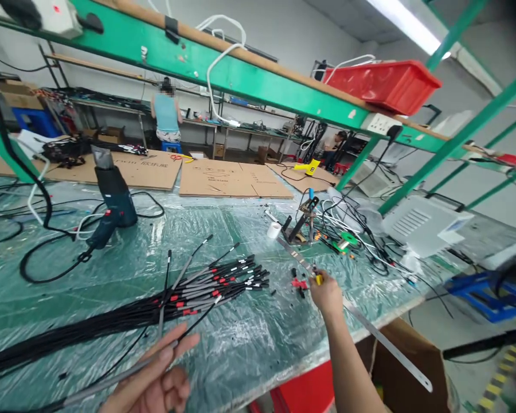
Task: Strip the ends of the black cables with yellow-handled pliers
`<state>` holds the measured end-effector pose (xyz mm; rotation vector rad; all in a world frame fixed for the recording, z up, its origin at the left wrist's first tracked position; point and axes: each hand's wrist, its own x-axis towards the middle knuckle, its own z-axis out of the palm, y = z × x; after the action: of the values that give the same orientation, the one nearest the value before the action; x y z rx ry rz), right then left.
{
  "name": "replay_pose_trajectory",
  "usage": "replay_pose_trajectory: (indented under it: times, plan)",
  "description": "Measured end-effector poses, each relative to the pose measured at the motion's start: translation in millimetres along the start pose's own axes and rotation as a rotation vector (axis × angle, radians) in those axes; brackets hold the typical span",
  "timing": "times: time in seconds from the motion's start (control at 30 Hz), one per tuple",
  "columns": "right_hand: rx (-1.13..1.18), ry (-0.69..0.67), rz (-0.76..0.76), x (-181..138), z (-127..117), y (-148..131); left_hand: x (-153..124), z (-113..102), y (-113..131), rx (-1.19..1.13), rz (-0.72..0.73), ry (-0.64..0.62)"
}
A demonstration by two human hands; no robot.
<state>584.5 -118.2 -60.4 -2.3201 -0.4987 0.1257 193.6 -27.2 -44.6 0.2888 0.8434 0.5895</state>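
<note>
My left hand [155, 370] holds a grey-sleeved cable [124, 374] with a thin black end, pinched between thumb and fingers. Just beyond it lies a thick bundle of black cables [112, 321], its ends carrying grey sleeves, red pieces and white labels. On the right, the fingers of my right hand [328, 293] are closed around a small yellow-handled tool [319, 279], mostly hidden in the grip. A long steel ruler [389, 344] passes under that hand and juts past the table edge; whether the hand also grips it I cannot tell. Small red and black pieces [300, 284] lie nearby.
A heat gun [114, 201] stands at the left. Farther right are a white tape roll [274, 230], a metal stand [301, 221], a green wire spool [344, 242] and tangled cables. A green shelf beam [284, 74] crosses above. An open carton [406, 367] stands below the edge.
</note>
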Motion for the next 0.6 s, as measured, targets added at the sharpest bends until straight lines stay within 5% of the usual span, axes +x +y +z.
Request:
replay_pose_trajectory:
  times: [0.17,0.37,0.6]
  plan:
    - [0.128,-0.164,-0.072,-60.7,-7.2,-28.6,4.0,18.6,-15.4,-0.086,0.013,-0.152]
    - [0.353,-0.581,-0.172,-174.9,40.5,-69.8,19.9,25.4,-30.9,-0.032,0.022,-0.326]
    - [0.496,-0.563,-0.138,-186.7,78.4,-102.1,-2.8,-0.1,-42.0,0.27,0.047,-0.302]
